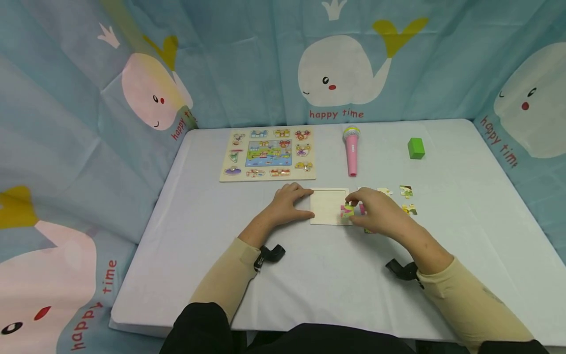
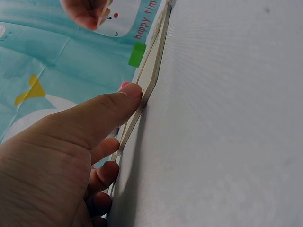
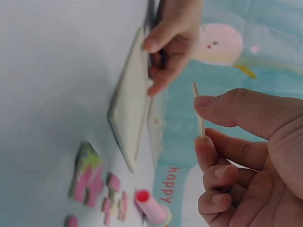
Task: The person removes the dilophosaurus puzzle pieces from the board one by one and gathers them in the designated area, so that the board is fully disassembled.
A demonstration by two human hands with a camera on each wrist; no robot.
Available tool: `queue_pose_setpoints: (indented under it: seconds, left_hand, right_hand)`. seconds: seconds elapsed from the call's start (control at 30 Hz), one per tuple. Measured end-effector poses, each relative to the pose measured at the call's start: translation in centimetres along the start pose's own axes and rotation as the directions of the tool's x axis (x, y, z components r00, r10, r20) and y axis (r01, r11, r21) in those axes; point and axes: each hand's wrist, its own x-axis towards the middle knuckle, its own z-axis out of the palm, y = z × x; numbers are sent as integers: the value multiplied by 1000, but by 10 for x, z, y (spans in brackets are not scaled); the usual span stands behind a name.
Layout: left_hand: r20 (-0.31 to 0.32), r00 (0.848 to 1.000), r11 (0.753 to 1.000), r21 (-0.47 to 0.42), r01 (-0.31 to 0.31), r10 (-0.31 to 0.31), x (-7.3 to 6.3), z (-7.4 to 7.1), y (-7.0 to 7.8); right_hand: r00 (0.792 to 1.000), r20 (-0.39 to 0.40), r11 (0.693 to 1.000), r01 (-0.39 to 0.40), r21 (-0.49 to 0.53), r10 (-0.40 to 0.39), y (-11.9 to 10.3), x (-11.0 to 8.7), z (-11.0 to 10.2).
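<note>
A shallow wooden puzzle tray (image 1: 326, 206) lies on the table, its inside bare wood. My left hand (image 1: 289, 202) holds it by the left edge, with the thumb at the near corner and a finger at the far one. Above the tray's right side, my right hand (image 1: 382, 211) pinches a pink and green jigsaw piece (image 1: 347, 211) between thumb and fingertip. The right wrist view shows that piece (image 3: 199, 113) edge-on, raised off the tray. Loose jigsaw pieces (image 1: 406, 191) lie to the right, some partly hidden by my right hand.
Behind the tray is a wooden knob puzzle board (image 1: 268, 173) with picture pieces. A pink toy microphone (image 1: 351, 152) lies right of it, and a green block (image 1: 415, 148) stands farther right. A whale-print curtain (image 1: 247, 73) borders the white table's (image 1: 199, 221) back and sides.
</note>
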Motion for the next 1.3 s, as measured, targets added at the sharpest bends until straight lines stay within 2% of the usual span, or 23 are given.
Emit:
queue_pose_setpoints:
  seconds: [0.37,0.67,0.87,1.03,1.3]
  left_hand:
    - [24,1000,1000,-7,-2,2,4,2,6]
    - [50,999,1000,0,6,-6,9,4,10]
    - [46,999,1000,-4,0,0,9,6,9]
    - [30,1000,1000,-5,-4,4,7,4,7]
    - [16,1000,1000,0,27,-27,1,0,4]
  right_hand:
    - [996,-80,999,39,1,-39,14,-41,-24]
    - [995,-69,997,-68,37,71,36,-74,-30]
    - [990,-87,994,-104,31,107,48,-95,-32]
    - [986,-82,989,-142,33,145,57,-102,-34]
    - [985,-99,990,-137,14,138,71,-106,-32]
